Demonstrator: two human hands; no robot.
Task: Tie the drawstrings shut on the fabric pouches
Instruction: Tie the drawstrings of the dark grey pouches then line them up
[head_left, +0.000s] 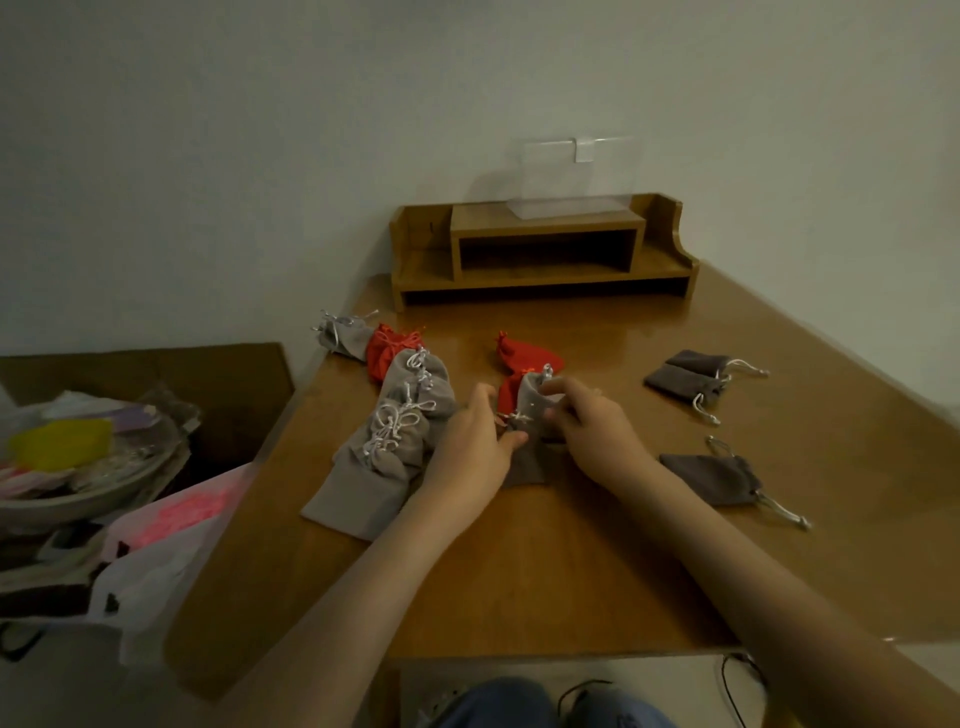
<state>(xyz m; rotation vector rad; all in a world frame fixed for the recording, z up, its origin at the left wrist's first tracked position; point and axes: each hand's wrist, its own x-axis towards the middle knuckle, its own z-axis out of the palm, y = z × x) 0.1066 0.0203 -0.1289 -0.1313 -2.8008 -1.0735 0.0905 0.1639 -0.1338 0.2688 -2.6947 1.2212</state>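
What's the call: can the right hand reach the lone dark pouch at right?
Probably yes: the dark pouch lies beside that forearm, nothing between, though the right hand is busy gripping the grey pouch.

Grey pouch (535, 404) partly hidden by left hand (467, 449) and right hand (597, 434); drawstring (513, 417) blurred, possibly knotted.

We pinch a grey pouch (531, 410) between our left fingers (511, 440) and right fingers (563, 387). Its neck is gathered and its white drawstring (518, 417) runs by the left thumb. Two red pouches (527, 359) lie just beyond the fingertips. A heap of pale grey pouches (400, 434) with knotted cords lies beside the left fingers. Three dark grey pouches (714, 478) lie flat, well apart from the right fingers, their cords loose.
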